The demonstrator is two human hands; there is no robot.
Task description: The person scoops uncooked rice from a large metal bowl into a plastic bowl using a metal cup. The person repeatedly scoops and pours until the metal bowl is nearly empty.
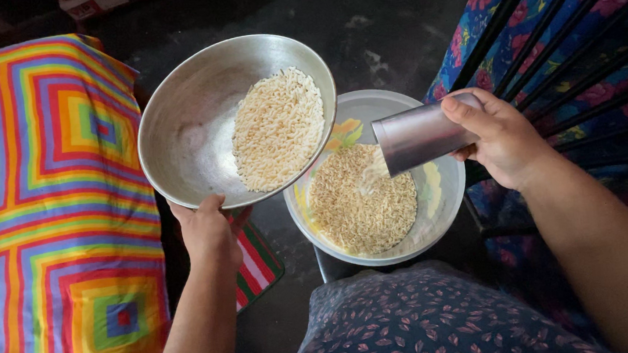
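Note:
My left hand (pixel 206 232) grips the near rim of a wide metal bowl (pixel 192 126), held tilted above the floor. A heap of pale rice (pixel 278 129) lies against its right side. My right hand (pixel 501 137) holds a metal cup (pixel 418 134) tipped to the left, and rice spills from its mouth into a translucent plastic bowl (pixel 444 189) below. That plastic bowl holds a layer of rice (pixel 360 206) and rests on a dark stand in front of my lap.
A bright striped cloth (pixel 44 210) covers the left side. A blue floral cloth behind dark bars (pixel 562 41) fills the right. The dark floor (pixel 362 26) lies beyond the bowls. My patterned garment (pixel 420 324) is at the bottom.

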